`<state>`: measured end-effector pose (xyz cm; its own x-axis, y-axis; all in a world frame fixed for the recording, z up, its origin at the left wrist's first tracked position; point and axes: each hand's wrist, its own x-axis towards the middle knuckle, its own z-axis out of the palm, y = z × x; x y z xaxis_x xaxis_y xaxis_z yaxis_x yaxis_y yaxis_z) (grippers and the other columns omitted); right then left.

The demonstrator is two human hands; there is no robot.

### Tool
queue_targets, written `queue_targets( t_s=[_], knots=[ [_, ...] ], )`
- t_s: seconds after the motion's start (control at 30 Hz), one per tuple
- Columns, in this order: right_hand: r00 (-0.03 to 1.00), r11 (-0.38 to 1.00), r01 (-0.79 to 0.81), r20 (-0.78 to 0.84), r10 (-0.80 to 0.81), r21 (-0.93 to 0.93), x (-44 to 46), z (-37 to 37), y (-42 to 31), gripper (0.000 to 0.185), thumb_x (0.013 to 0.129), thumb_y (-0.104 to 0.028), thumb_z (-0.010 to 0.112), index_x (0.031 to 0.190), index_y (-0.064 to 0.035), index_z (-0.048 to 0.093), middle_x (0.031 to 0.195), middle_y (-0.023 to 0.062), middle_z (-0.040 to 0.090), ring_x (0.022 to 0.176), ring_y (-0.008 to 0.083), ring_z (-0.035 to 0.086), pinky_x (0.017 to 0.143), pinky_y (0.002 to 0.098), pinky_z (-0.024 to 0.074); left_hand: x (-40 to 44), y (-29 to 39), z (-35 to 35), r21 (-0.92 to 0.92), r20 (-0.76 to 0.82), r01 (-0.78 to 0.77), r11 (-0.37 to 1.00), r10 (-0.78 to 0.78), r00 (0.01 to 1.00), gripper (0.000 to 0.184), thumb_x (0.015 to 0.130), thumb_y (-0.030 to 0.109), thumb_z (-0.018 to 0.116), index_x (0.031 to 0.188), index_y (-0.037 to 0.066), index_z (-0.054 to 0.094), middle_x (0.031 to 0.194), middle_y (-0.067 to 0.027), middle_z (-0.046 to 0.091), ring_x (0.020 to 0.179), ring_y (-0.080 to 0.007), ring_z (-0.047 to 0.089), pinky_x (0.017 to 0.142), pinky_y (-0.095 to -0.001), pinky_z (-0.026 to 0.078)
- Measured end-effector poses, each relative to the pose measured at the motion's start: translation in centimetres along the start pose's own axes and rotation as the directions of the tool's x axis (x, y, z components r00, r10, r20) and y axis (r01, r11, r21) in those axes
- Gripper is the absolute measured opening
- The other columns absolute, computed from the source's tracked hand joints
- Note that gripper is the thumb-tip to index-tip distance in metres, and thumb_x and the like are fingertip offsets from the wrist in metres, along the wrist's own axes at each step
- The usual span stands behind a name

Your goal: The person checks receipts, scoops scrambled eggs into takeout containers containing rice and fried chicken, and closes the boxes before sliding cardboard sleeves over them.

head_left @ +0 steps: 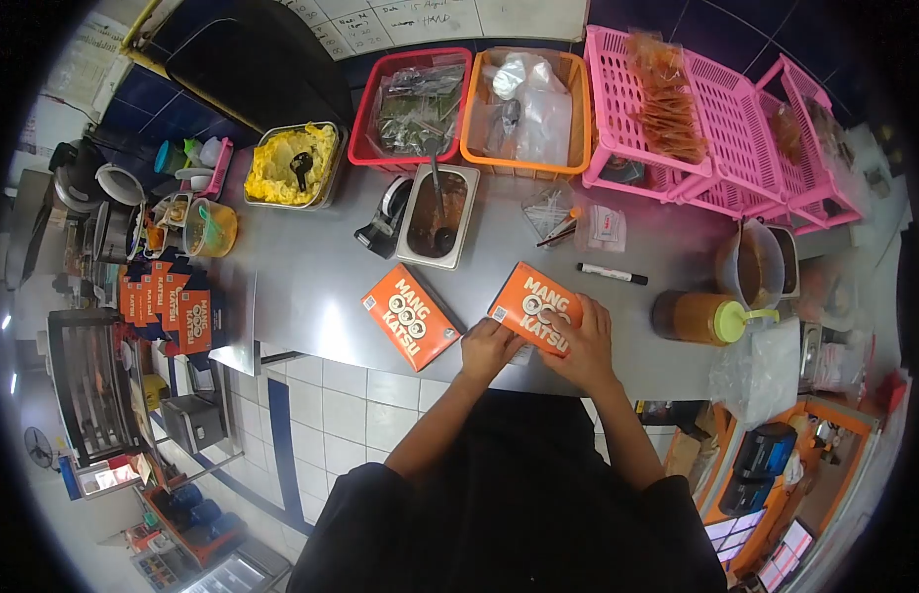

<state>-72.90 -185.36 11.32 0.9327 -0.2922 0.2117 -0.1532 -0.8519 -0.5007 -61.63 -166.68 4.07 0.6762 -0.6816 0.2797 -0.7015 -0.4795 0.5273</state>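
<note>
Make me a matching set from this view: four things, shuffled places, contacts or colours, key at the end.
1. Rightmost KATSU box
2. Marker
3. Jar
4. Ladle

A. White and black
B. Dipped in the metal pan
C. Touched by left hand and right hand
D. Has a yellow-green lid

Pairs: 1-C, 2-A, 3-D, 4-B

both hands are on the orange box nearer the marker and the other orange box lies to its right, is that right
Not quite: the other orange box lies to its left, as the head view shows. The left hand and right hand are both on the box nearer the marker.
</note>
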Motion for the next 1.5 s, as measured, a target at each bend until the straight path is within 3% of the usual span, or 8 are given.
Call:
queue_targets(
  t_s=[0.27, 0.4, 0.57, 0.7, 0.9, 1.13, 1.37, 1.5],
  knots=[
    [0.919, 0.885, -0.395, -0.107, 0.380, -0.246, -3.6, -1.6, -2.1, 0.073, 0.073, -0.058, 0.080, 0.134, -0.0208, 0.064, 0.142, 0.0229, 0.043, 0.131, 0.0443, 0.042, 0.109, 0.0614, 0.0312, 0.3, 3.6, -0.8, 0.105, 0.022, 0.359, 0.927, -0.363, 0.931, 0.042, 0.083, 0.030, 0.080, 0.112, 0.005, 0.061, 0.107, -0.0131, 0.061, 0.100, -0.0374, 0.061, 0.082, -0.0494, 0.052],
    [0.945, 0.899, -0.290, -0.250, 0.213, -0.329, -2.1, -3.5, -3.4, 0.065, 0.083, -0.061, 0.072, 0.126, -0.0128, 0.065, 0.143, 0.0256, 0.043, 0.134, 0.0467, 0.039, 0.109, 0.0660, 0.0276, -0.6, 2.6, -0.8, -0.036, 0.083, 0.358, 0.933, -0.354, 0.932, 0.027, 0.091, 0.020, 0.074, 0.108, 0.006, 0.059, 0.103, -0.0147, 0.065, 0.095, -0.0376, 0.065, 0.077, -0.0470, 0.052],
    [0.973, 0.848, -0.108, -0.121, 0.198, 0.519, 2.2, -0.9, -7.8, 0.021, 0.100, -0.014, 0.062, 0.116, -0.0016, 0.063, 0.112, 0.0194, 0.067, 0.099, 0.0328, 0.067, 0.088, 0.0384, 0.0536, 0.1, 1.2, -10.9, -0.462, 0.023, 0.474, 0.749, -0.524, 0.851, 0.028, 0.094, 0.016, 0.074, 0.108, 0.002, 0.055, 0.096, -0.0137, 0.068, 0.083, -0.0249, 0.069, 0.069, -0.0369, 0.054],
    [0.958, 0.467, -0.283, 0.225, 0.178, 0.838, 6.2, 9.4, -9.8, 0.027, 0.102, -0.021, 0.062, 0.121, -0.0014, 0.059, 0.100, 0.0148, 0.072, 0.086, 0.0248, 0.070, 0.081, 0.0365, 0.0552, 1.4, -7.1, -12.7, -0.525, -0.107, 0.545, 0.653, -0.686, 0.720, 0.044, 0.089, 0.017, 0.079, 0.121, 0.003, 0.052, 0.102, -0.0164, 0.069, 0.083, -0.0261, 0.071, 0.068, -0.0367, 0.056],
    [0.960, 0.797, -0.233, 0.263, 0.096, 0.558, 10.0, 13.2, -13.5, 0.032, 0.095, -0.018, 0.070, 0.122, -0.0064, 0.060, 0.109, 0.0142, 0.066, 0.096, 0.0261, 0.066, 0.085, 0.0385, 0.0536, 4.1, -9.3, -15.0, -0.040, -0.200, 0.687, 0.726, -0.679, 0.706, 0.068, 0.084, 0.039, 0.079, 0.136, 0.008, 0.049, 0.113, -0.0198, 0.067, 0.097, -0.0386, 0.070, 0.078, -0.0482, 0.056],
    [0.982, 0.891, 0.034, 0.150, -0.114, 0.453, 10.6, 13.2, -14.5, 0.038, 0.088, -0.017, 0.075, 0.124, -0.0093, 0.066, 0.122, 0.0178, 0.060, 0.105, 0.0350, 0.063, 0.089, 0.0414, 0.0529, 4.4, -9.4, -16.4, -0.009, -0.231, 0.731, 0.683, -0.712, 0.663, 0.086, 0.077, 0.044, 0.085, 0.144, 0.008, 0.046, 0.117, -0.0213, 0.058, 0.097, -0.0389, 0.066, 0.078, -0.0470, 0.056],
    [0.935, 0.878, -0.153, 0.354, -0.020, 0.453, 11.1, 12.5, -15.2, 0.040, 0.087, -0.021, 0.072, 0.127, -0.0173, 0.065, 0.129, 0.0183, 0.059, 0.110, 0.0362, 0.064, 0.090, 0.0440, 0.0543, 7.5, -17.3, -16.3, -0.175, -0.524, 0.524, 0.834, -0.529, 0.668, 0.058, 0.087, 0.044, 0.077, 0.128, 0.006, 0.062, 0.123, -0.0288, 0.058, 0.108, -0.0454, 0.061, 0.091, -0.0471, 0.052],
    [0.916, 0.906, -0.144, 0.399, -0.030, 0.398, 11.5, 12.7, -15.4, 0.042, 0.086, -0.021, 0.072, 0.126, -0.0164, 0.059, 0.127, 0.0194, 0.058, 0.107, 0.0384, 0.065, 0.088, 0.0458, 0.0551, 13.3, -20.9, -19.4, -0.388, 0.251, 0.790, 0.474, -0.771, 0.585, 0.041, 0.093, 0.038, 0.072, 0.124, 0.010, 0.068, 0.115, -0.0185, 0.067, 0.094, -0.0326, 0.068, 0.078, -0.0429, 0.058]
  ],
)
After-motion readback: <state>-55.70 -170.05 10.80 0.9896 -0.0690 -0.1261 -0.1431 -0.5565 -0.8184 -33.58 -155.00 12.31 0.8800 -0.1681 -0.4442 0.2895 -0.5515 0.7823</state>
